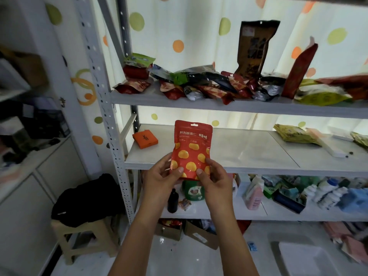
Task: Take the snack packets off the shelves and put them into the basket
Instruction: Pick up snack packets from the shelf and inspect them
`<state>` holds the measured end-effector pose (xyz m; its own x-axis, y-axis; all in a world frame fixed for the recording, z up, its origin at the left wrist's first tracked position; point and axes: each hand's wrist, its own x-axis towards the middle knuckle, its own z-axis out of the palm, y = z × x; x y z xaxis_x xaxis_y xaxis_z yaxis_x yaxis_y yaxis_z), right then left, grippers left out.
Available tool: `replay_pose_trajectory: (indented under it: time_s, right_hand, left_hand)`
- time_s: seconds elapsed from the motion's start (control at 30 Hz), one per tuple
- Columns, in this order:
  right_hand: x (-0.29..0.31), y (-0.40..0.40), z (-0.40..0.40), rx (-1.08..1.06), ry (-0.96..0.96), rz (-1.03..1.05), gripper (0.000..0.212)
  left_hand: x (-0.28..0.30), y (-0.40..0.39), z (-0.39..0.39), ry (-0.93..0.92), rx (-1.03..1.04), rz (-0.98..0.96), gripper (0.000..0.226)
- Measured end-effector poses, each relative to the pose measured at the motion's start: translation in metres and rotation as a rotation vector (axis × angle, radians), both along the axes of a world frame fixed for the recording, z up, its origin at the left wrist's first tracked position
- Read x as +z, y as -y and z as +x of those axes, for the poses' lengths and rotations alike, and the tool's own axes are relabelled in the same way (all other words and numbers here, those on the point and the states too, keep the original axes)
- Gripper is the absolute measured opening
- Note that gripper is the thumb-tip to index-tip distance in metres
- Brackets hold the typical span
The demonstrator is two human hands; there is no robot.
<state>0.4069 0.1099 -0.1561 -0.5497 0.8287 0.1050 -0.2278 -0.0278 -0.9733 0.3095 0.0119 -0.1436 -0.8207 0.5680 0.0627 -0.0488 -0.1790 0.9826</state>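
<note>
Red packet [191, 150] is held upright, long axis vertical, in front of the middle shelf's front edge [258, 172]. Left hand [162, 176] and right hand [214, 178] both pinch its bottom corners (equally near). No basket in view.

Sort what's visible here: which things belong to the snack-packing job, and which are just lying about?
Job:
red packet, held upright by left hand and right hand
snack pile, upper shelf
yellow packet, middle shelf

Lying about:
orange box
dark bottle
stool
</note>
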Motion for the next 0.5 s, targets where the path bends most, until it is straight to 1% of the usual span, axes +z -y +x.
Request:
replay_pose_trajectory:
  time_s: [0.03, 0.07, 0.2, 0.3, 0.43, 0.5]
  right_hand:
    - [0.008, -0.001, -0.006, 0.012, -0.004, 0.023, 0.030]
    - [0.017, -0.001, -0.014, 0.026, 0.001, 0.062, 0.030]
    - [0.056, -0.002, -0.051, 0.120, 0.022, 0.224, 0.029]
    - [0.083, -0.003, -0.085, 0.147, 0.056, 0.331, 0.029]
    - [0.111, -0.008, -0.132, 0.164, 0.133, 0.505, 0.042]
    - [0.125, -0.010, -0.154, 0.155, 0.162, 0.555, 0.043]
  left_hand:
    - [0.009, 0.003, -0.003, -0.016, 0.015, 0.028, 0.048]
    - [0.018, 0.006, -0.008, -0.034, 0.025, 0.059, 0.048]
    - [0.050, 0.019, -0.040, -0.129, 0.086, 0.112, 0.035]
    - [0.076, 0.024, -0.073, -0.185, 0.134, 0.133, 0.033]
    - [0.106, 0.024, -0.115, -0.249, 0.166, 0.126, 0.034]
    - [0.120, 0.021, -0.137, -0.280, 0.192, 0.117, 0.036]
